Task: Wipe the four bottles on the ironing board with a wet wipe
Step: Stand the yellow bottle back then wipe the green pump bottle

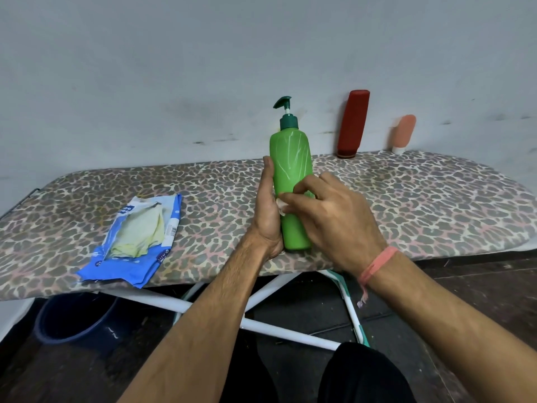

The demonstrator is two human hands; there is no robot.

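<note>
A green pump bottle [290, 167] stands upright near the front edge of the leopard-print ironing board [421, 199]. My left hand [268, 210] grips its left side and steadies it. My right hand [331, 216] presses a small white wet wipe [281, 205] against the bottle's lower front. A dark red bottle [353, 123] stands cap-down and leans against the wall at the back. A small pink bottle [404, 132] with a white cap stands cap-down to its right. Only three bottles are in view.
A blue wet wipe packet [136, 242], torn open, lies on the board's left part. A dark blue bucket [75, 318] sits on the floor under the board's left end. White board legs [261, 324] cross below. A grey wall [203, 68] rises right behind the board.
</note>
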